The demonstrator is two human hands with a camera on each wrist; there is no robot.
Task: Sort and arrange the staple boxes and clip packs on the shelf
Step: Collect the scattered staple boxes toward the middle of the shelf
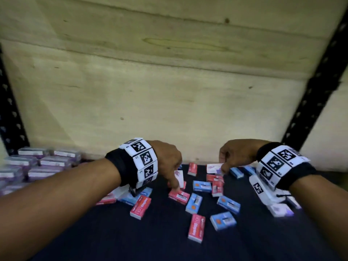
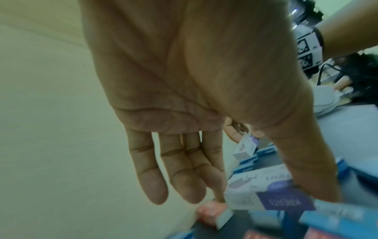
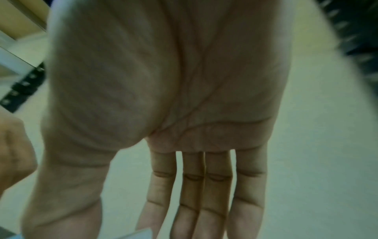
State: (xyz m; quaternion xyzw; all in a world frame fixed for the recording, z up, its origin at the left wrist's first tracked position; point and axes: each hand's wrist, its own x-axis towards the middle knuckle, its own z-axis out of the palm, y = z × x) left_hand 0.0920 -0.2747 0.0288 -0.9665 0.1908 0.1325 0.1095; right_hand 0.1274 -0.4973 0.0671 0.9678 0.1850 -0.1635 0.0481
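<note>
Both hands work over the dark shelf surface (image 1: 113, 242), where red staple boxes (image 1: 196, 227) and blue staple boxes (image 1: 223, 220) lie scattered at all angles, while a block of purple clip packs (image 1: 47, 162) already sits in rows at the back left corner against the pale board wall (image 1: 169, 91). The left hand (image 1: 167, 161) reaches down and takes a white-and-purple pack (image 2: 266, 190) between thumb and forefinger; the left wrist view shows the thumb on one side and the forefinger on the other, the remaining fingers (image 2: 151, 177) hanging straight and free. The right hand (image 1: 237, 153) pinches a second white-and-purple pack (image 1: 213, 168) at its edge, though in the blurred right wrist view only a pale corner shows beneath the thumb, so that hold is probably a light fingertip pinch rather than a full grasp. These packs look small, light and stiff-sided, likely card or thin plastic, so a pinch across the two long faces should carry them without crushing; their smooth printed skin may slip if held only by a corner. The staple boxes are likely denser for their size and best taken across the narrow sides.
</note>
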